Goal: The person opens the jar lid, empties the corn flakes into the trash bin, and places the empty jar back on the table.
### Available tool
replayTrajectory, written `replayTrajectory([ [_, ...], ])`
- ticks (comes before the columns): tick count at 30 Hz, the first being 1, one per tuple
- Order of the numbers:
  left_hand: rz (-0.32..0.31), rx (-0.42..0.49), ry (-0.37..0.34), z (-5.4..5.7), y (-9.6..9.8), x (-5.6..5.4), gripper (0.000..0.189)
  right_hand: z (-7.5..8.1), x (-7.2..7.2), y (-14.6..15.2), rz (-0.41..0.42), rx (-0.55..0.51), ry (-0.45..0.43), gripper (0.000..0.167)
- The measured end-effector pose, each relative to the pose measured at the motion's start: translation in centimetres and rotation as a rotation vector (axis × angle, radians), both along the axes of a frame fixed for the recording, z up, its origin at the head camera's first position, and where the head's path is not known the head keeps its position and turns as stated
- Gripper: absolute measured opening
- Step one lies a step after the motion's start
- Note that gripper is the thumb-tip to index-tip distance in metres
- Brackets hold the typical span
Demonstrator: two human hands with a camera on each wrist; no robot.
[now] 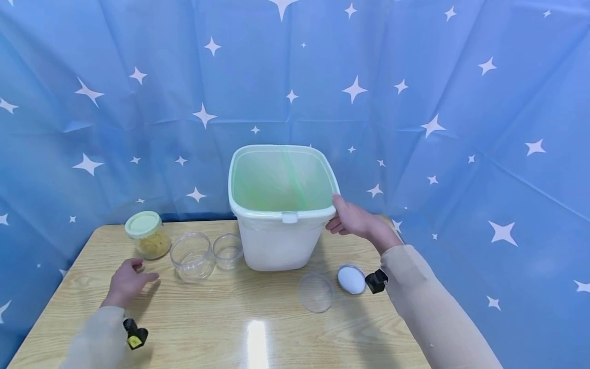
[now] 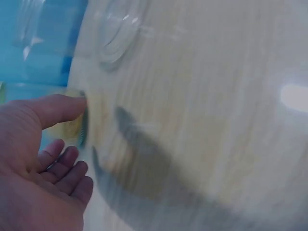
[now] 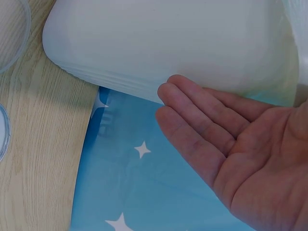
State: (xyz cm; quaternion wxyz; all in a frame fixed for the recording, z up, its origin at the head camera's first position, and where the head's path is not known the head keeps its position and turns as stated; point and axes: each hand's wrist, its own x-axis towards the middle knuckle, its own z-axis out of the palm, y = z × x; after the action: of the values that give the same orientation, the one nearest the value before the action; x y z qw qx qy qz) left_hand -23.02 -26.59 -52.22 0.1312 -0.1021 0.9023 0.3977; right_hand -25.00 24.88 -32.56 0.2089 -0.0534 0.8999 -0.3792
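At the back of the wooden table (image 1: 207, 328) stands a white plastic bin (image 1: 281, 243), greenish inside, with what looks like a thin pale-green liner over its rim. My right hand (image 1: 352, 218) grips the bin's right rim, thumb on top and fingers below it outside. In the right wrist view, the fingers (image 3: 207, 115) lie along the bin's wall; the thumb is hidden. My left hand (image 1: 129, 281) hovers with loosely bent fingers and thumb apart, holding nothing. Just beyond it is a clear jar (image 1: 154, 243) with a pale green lid and yellow contents.
Two clear round containers (image 1: 191, 256) stand between the jar and the bin. A clear flat disc (image 1: 316, 292) lies in front of the bin, beside a small round dish (image 1: 352, 280) showing white. Blue star-patterned cloth (image 1: 161, 128) hangs behind and beside the table.
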Motion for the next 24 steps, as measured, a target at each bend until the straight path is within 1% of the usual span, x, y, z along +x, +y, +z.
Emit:
replayTrajectory([
  [3, -0.022, 0.000, -0.055, 0.8, -0.8, -0.6, 0.096, 0.0, 0.0, 0.0, -0.008, 0.001, -0.004, 0.077],
  [6, -0.015, 0.018, -0.093, 1.5, -1.3, -1.3, 0.104, 0.0, -0.1, 0.0, -0.012, 0.001, -0.010, 0.076],
  [11, 0.051, 0.078, -0.098, 2.2, -1.8, -2.9, 0.112, 0.1, -0.1, 0.2, -0.015, 0.000, -0.010, 0.075],
  [12, 0.058, 0.088, -0.092, 2.4, -1.9, -3.2, 0.111, 0.1, -0.1, 0.2, -0.017, 0.001, -0.010, 0.076],
  [15, 0.062, 0.119, -0.087, 2.3, -1.9, -4.2, 0.113, 0.2, 0.0, 0.4, -0.015, 0.006, -0.010, 0.076],
  [19, 0.023, 0.117, -0.088, 1.9, -2.0, -5.0, 0.115, 0.3, 0.1, 0.4, -0.029, 0.008, -0.009, 0.076],
  [22, -0.010, 0.095, -0.098, 2.2, -2.2, -5.2, 0.113, 0.2, 0.1, 0.2, -0.028, 0.005, -0.008, 0.075],
  [24, -0.018, 0.101, -0.100, 2.5, -2.1, -5.3, 0.110, 0.2, 0.1, 0.2, -0.024, 0.005, -0.008, 0.074],
])
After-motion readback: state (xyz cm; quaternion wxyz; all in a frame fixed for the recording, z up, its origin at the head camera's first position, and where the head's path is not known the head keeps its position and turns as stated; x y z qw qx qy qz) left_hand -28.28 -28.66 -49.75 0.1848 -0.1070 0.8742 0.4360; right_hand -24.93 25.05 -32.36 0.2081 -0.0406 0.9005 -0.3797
